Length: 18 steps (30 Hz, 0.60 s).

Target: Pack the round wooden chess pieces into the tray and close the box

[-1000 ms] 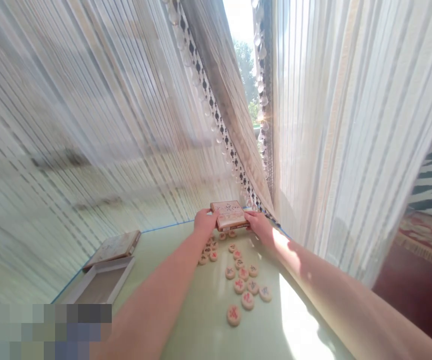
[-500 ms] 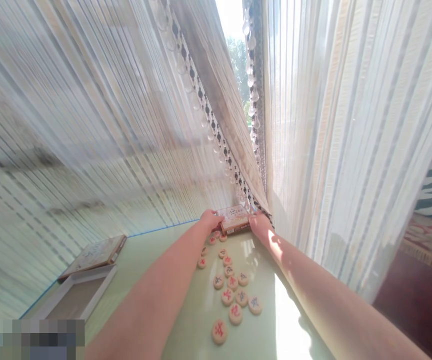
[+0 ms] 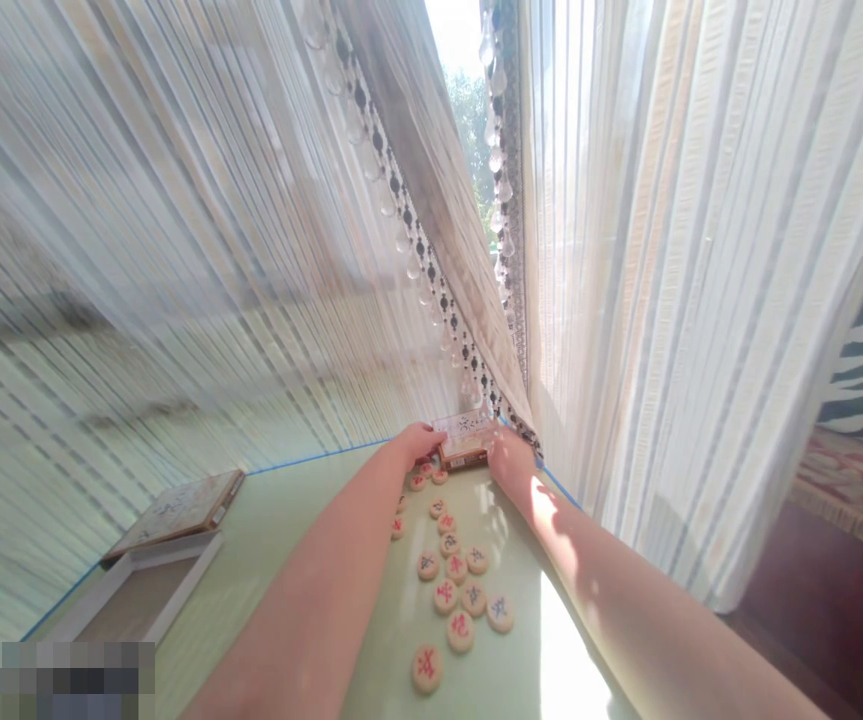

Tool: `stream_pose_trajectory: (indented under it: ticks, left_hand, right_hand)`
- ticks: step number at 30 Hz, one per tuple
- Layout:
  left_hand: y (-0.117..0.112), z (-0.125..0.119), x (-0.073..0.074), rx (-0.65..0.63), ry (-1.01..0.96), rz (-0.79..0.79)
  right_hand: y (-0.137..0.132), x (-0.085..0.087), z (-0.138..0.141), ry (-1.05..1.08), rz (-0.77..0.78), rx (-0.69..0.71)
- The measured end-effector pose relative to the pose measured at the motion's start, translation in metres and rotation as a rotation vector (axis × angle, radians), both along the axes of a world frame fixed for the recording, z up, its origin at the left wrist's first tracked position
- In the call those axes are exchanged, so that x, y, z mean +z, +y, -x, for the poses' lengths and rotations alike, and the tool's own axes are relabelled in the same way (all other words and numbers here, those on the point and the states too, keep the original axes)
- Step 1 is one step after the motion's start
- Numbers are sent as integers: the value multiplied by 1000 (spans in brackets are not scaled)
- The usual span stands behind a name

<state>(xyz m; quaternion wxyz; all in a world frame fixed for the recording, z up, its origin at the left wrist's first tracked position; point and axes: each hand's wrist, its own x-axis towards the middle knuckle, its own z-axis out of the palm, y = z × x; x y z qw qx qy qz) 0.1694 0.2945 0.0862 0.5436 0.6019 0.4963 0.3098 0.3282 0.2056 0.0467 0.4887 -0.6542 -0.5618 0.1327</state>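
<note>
A small decorated cardboard box point(image 3: 465, 436) lies at the far end of the pale green table, close to the curtain. My left hand point(image 3: 422, 440) is closed on its left edge, thumb on top. At the box's right end is my right hand point(image 3: 512, 452), gripping that side; most of its fingers are hidden. Round wooden Chinese chess pieces with red and dark characters are scattered toward me, among them a red-marked piece point(image 3: 426, 668) nearest me and a dark-marked piece point(image 3: 499, 612). Several more pieces lie just by my left hand.
On the left of the table point(image 3: 281, 510) are a flat decorated box lid point(image 3: 176, 508) and an open shallow tray point(image 3: 189, 588). A striped sheer curtain point(image 3: 251, 250) and a beaded drape point(image 3: 468, 260) hang at the table's far edge. Sunlight falls near my right forearm.
My right hand has shifted slightly inward and now covers more of the box's right end. The view has turned slightly to the right. My left hand keeps its hold.
</note>
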Motion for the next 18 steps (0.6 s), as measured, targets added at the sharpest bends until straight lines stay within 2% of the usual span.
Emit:
stream_pose_trajectory:
  ticks: [4,8,12,18]
  left_hand:
    - [-7,1,4,13,126,-20]
    - [-11,6,5,-19,86,-22]
    - [-13,10,1,20,44,-37]
    - [-18,8,3,47,85,-108]
  right_hand:
    - [-8,6,4,-190,120,-131]
    - [-9,8,5,-291,202,-185]
    - [-6,2,-1,-449,218,-195]
    - [-4,-4,-3,-382,169,-146]
